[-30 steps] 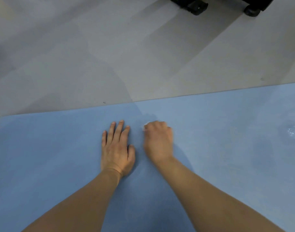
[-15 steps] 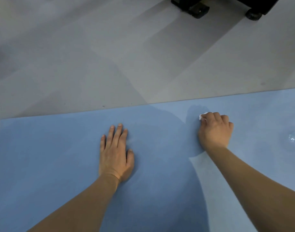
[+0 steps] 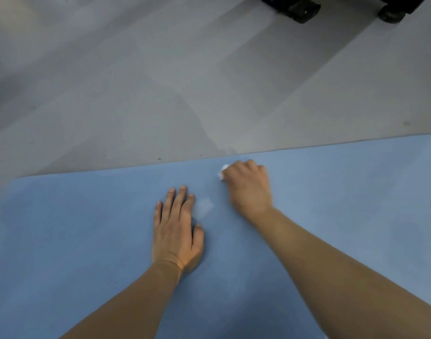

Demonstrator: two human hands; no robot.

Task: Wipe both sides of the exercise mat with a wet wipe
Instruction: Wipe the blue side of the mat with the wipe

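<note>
blue mat point(image 3: 87, 241) runs left-right; left hand point(image 3: 176, 231) flat, right hand point(image 3: 248, 189) grip clutches wipe point(image 3: 221, 172).

text: none readable | labels: none | numbers: none

The exercise mat point(image 3: 87, 241) lies flat on the floor point(image 3: 160, 81), its far edge running across from left to right and its far left corner in view. The left hand point(image 3: 176, 231) rests palm down on the mat, well in from the left corner and a little back from the far edge. The right hand point(image 3: 248, 187) sits to its right and farther away, just inside the far edge, with the wet wipe point(image 3: 221, 173) bunched under its fingers against the mat. Beyond the mat, at the far right of the floor, stand two casters point(image 3: 302, 11) of some wheeled base, well apart from the mat's edge.
</note>
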